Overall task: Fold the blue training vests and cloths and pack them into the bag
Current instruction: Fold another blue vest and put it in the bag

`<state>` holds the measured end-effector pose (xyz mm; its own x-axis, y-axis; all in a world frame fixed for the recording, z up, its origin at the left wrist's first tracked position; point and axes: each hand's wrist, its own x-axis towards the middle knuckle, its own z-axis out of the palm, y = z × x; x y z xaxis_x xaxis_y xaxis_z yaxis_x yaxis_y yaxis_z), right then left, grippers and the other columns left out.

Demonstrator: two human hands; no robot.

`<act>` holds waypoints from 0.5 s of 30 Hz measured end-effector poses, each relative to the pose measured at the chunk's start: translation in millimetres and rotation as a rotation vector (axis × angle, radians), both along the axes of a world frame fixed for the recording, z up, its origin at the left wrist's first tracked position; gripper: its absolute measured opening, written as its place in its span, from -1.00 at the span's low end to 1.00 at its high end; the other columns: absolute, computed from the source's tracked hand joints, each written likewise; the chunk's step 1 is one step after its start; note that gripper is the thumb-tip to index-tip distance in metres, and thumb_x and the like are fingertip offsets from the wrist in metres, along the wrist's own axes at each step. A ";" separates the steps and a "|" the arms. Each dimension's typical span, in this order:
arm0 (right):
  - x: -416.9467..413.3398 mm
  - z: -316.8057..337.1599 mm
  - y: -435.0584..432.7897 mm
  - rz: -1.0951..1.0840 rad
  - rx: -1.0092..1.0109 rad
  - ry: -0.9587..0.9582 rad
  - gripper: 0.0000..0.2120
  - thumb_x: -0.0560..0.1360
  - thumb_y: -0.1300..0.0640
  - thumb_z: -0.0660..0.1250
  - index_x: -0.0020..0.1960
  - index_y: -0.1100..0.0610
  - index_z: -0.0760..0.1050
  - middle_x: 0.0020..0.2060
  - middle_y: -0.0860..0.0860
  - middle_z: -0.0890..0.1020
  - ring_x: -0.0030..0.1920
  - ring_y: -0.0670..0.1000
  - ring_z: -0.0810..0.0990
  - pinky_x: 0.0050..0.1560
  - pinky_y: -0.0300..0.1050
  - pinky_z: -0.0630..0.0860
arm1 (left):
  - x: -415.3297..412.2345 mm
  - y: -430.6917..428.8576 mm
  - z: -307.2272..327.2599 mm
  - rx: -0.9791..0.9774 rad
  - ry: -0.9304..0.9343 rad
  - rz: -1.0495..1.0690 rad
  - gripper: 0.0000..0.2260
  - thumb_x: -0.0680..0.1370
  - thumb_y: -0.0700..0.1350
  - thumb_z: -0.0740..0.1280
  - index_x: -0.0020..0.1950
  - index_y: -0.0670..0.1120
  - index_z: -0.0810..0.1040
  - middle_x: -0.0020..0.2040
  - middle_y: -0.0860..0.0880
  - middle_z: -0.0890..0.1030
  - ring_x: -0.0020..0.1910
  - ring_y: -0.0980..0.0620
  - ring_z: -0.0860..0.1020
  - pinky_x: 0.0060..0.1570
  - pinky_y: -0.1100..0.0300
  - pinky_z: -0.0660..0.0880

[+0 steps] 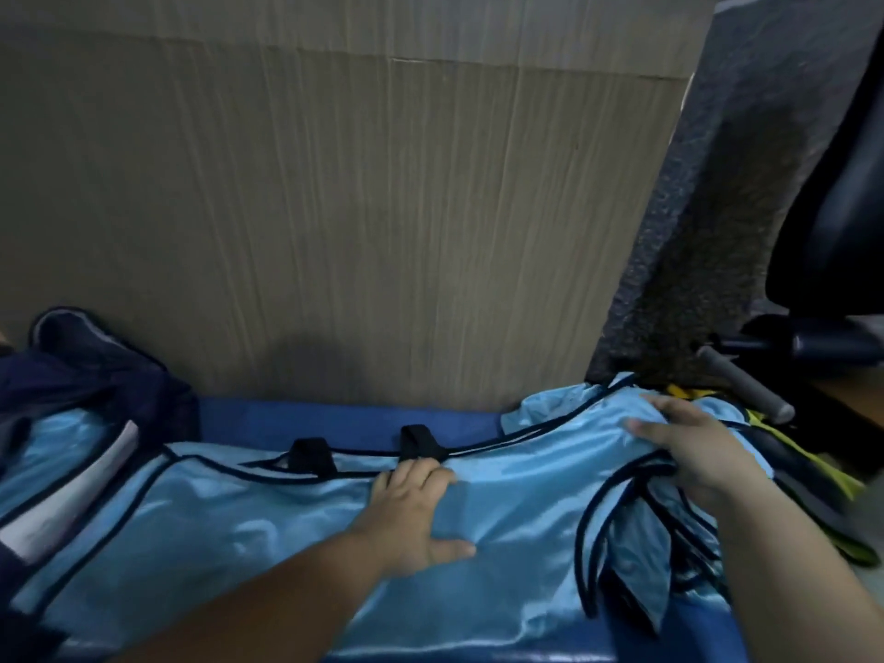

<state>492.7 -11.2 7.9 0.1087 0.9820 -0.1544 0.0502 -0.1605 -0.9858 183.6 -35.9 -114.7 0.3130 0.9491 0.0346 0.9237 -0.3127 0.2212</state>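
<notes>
A shiny light-blue training vest [229, 528] with dark piping and two black strap loops lies spread across a blue surface [335, 421]. My left hand [416, 509] presses flat on its middle, fingers straight, just below the right-hand black loop [421, 445]. My right hand [689, 447] rests on the bunched right end of the vest, fingers spread over the cloth; whether it grips the fabric is unclear. A dark navy bag [95, 370] sits at the far left, with light-blue cloth and a white strip in front of it.
A tall cardboard sheet [335, 208] stands upright right behind the surface. A grey textured panel [717, 208] and a black office chair [832, 232] stand at the right. Yellow-and-black fabric [813, 476] lies under my right wrist.
</notes>
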 end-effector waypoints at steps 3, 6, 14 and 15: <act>13.6 -9.5 -0.4 -0.058 -0.002 0.044 -0.90 0.55 0.23 0.35 0.07 0.16 0.56 -0.18 0.13 0.72 -0.22 0.11 0.71 -0.26 -0.04 0.58 | 20.0 3.3 -2.0 0.045 -0.020 -0.094 -0.20 0.34 0.48 0.24 0.47 0.15 0.17 0.41 0.14 0.17 0.41 0.11 0.10 0.39 0.07 0.05; 20.8 -12.4 3.1 -0.082 -0.019 0.039 -0.88 0.57 0.21 0.33 0.10 0.16 0.56 -0.11 0.16 0.71 -0.13 0.17 0.69 -0.17 0.00 0.57 | 33.6 10.6 -4.8 -0.015 -0.022 -0.156 -0.11 0.30 0.55 0.20 0.52 0.18 0.09 0.51 0.18 0.08 0.51 0.14 -0.04 0.48 -0.04 -0.08; -3.0 -5.2 10.5 0.024 -0.013 0.121 -0.82 0.59 0.24 0.26 0.17 0.20 0.53 -0.03 0.22 0.68 -0.05 0.21 0.65 0.03 0.14 0.58 | 43.0 25.1 -1.5 -0.126 -0.163 -0.158 -0.25 0.30 0.52 0.15 0.43 0.24 0.33 0.42 0.39 0.12 0.50 0.26 -0.15 0.47 0.12 -0.27; -9.2 -4.5 10.8 0.040 -0.006 0.143 -0.81 0.59 0.25 0.25 0.19 0.19 0.52 -0.04 0.21 0.68 -0.06 0.19 0.66 0.03 0.14 0.57 | 45.1 25.3 -1.0 -0.063 -0.308 -0.101 -0.35 0.31 0.50 0.14 0.26 0.21 0.51 0.35 0.37 0.30 0.47 0.27 0.05 0.46 0.18 -0.08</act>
<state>483.5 -0.4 3.4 0.0458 0.9842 -0.1712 -0.0845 -0.1670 -0.9823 228.6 -10.6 -115.7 0.3898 0.9170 0.0846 0.7752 -0.3764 0.5074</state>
